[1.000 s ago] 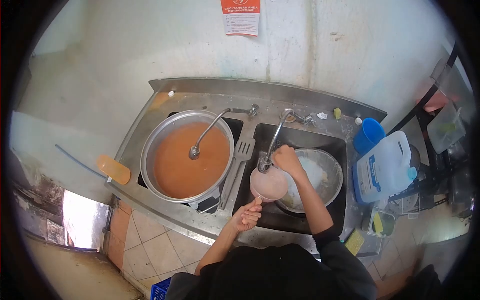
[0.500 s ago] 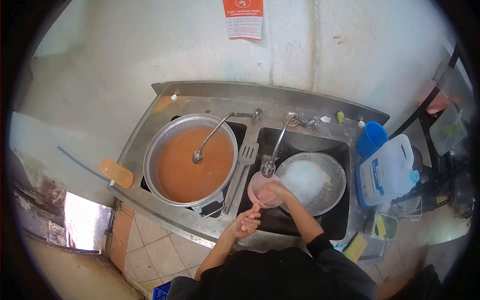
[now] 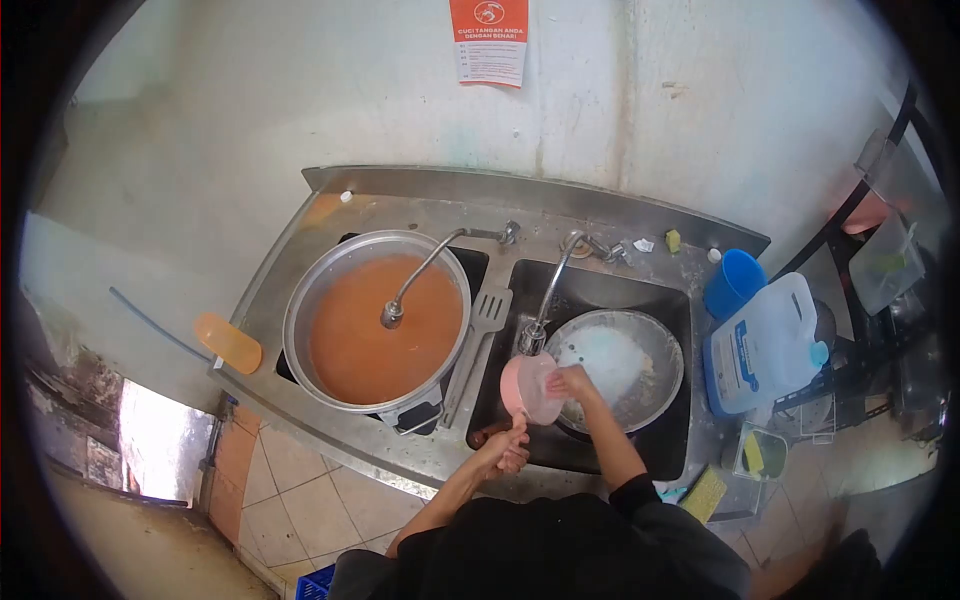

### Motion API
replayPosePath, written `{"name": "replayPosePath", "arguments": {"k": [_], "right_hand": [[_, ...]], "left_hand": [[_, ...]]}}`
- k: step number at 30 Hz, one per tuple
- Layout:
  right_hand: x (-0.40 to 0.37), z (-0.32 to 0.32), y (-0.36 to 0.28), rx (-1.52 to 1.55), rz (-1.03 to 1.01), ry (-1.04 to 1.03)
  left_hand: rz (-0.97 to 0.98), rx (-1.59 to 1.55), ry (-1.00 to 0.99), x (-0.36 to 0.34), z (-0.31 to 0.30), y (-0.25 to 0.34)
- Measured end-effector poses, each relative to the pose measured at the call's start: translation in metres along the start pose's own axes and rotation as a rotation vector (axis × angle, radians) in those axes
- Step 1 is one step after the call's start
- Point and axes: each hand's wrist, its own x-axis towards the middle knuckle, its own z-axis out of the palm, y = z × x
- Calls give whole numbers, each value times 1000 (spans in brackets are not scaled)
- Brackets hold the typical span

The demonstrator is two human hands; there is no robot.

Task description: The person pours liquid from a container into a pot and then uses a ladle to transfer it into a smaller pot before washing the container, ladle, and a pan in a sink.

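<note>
My left hand (image 3: 506, 452) is closed around the handle of a pink dipper (image 3: 514, 388) over the right sink basin. The dipper is tipped on its side, its mouth towards the right, just under the right faucet (image 3: 533, 338). My right hand (image 3: 571, 384) is at the mouth, fingers stretched out against the dipper's inner side. Behind that hand, a wide metal basin (image 3: 668, 385) with white suds sits in the sink.
A large metal pot (image 3: 300, 345) of orange-brown liquid fills the left basin, under another faucet (image 3: 392, 312). A slotted spatula (image 3: 490, 310) lies between the basins. To the right stand a blue cup (image 3: 736, 284), a jug of blue liquid (image 3: 765, 345) and a yellow sponge (image 3: 703, 494).
The dipper has turned from facing upwards to lying on its side, mouth to the right. My right hand has shifted from inside the bowl to its right side.
</note>
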Motion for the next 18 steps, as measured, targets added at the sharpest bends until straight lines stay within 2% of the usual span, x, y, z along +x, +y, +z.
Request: {"name": "replayPosePath", "arguments": {"k": [2, 3, 5, 6, 7, 8, 10, 11, 13, 17, 18], "right_hand": [[-11, 23, 18, 489, -140, 399], [-12, 30, 28, 489, -138, 397], [7, 28, 58, 170, -513, 1177], [14, 25, 67, 170, -514, 1177], [14, 24, 70, 494, -542, 1076], [15, 23, 72, 813, -560, 954], [5, 21, 66, 1205, -482, 463], [-4, 25, 59, 1285, -460, 283], [-31, 40, 43, 1356, -469, 62], [-80, 68, 8, 1413, -467, -147], [-81, 73, 1, 1433, -458, -176]], "left_hand": [[28, 125, 91, 5, 4, -9], [29, 123, 94, 7, 6, -16], [128, 520, 171, 9, 16, -31], [180, 720, 207, 12, 19, -37], [291, 929, 242, 19, 18, -43], [291, 928, 243, 21, 13, -49], [945, 1863, 629, 18, 11, -58], [942, 1865, 628, 14, 15, -58], [711, 2044, 747, -16, 54, -50], [727, 2073, 700, -39, 53, -46], [762, 1976, 649, -42, 43, -47]]}}
